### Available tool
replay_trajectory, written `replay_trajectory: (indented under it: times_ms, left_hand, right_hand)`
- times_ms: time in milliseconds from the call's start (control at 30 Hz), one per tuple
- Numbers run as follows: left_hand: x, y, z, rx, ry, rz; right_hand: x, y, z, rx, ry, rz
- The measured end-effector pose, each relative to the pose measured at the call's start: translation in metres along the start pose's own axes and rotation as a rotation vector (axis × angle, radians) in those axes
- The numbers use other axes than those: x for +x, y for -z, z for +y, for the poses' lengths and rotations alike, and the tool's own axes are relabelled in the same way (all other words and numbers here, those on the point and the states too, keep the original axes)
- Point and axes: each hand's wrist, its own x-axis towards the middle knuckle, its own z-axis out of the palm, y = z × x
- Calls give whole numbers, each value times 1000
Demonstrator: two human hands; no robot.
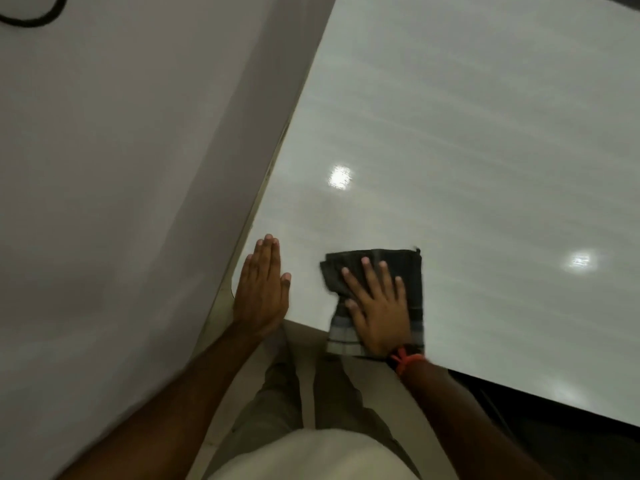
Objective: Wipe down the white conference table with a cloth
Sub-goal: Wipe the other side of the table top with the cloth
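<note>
The white glossy conference table [467, 150] fills the right and centre of the head view, with ceiling lights reflected in it. A dark grey folded cloth [408, 268] with lighter stripes lies flat near the table's front edge. My right hand [377, 303] presses down on the cloth with fingers spread; an orange band is on its wrist. My left hand [261, 289] rests flat on the table's near left corner, fingers together, holding nothing.
A pale wall [121, 168] runs along the table's left edge, with a narrow gap between them. A black cable [31, 15] loops at the top left. My legs and light floor show below the table's front edge, with dark space under it at right.
</note>
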Motion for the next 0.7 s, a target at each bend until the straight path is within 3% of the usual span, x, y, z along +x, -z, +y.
replay_trajectory:
  times_ms: [133, 233, 367, 467, 600, 700]
  left_hand:
    - [2, 0, -5, -7, -17, -50]
    - [1, 6, -9, 1, -47, -88]
    - [-14, 15, -19, 52, -86, -108]
    - [-35, 17, -34, 79, -73, -108]
    - [-67, 14, -55, 51, 45, -102]
    - [-83, 14, -58, 82, 49, -100]
  right_hand:
    - [37, 26, 78, 2, -336, 96]
    - [87, 31, 58, 88, -515, 153]
    - [57, 4, -26, 21, -180, 76]
    - [21, 1, -13, 31, -24, -7]
    - [78, 23, 23, 34, -226, 65]
    - [141, 26, -24, 72, -293, 109]
